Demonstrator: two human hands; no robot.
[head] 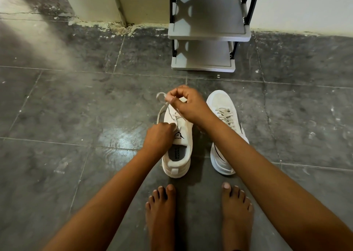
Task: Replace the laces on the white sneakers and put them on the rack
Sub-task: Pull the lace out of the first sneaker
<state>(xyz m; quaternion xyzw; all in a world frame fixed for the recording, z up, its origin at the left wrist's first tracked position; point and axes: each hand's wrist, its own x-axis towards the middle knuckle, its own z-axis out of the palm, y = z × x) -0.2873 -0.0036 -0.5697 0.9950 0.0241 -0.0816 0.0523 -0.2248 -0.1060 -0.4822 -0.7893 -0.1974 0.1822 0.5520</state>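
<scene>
Two white sneakers stand side by side on the dark tiled floor, toes pointing away from me. The left sneaker point(179, 155) has a loose cream lace point(161, 102) looping off its front left. My right hand point(188, 105) hovers over its toe and pinches that lace between thumb and fingers. My left hand point(159, 137) is curled at the sneaker's tongue and grips the lace near the eyelets. The right sneaker point(222, 128) is laced and untouched. A grey shoe rack point(208, 34) stands against the wall beyond the shoes.
My two bare feet point(198, 216) rest on the floor just behind the sneakers. A pale wall corner with flaking paint point(107, 8) lies to the left of the rack. Dark, scuffed tiles spread left and right of the shoes.
</scene>
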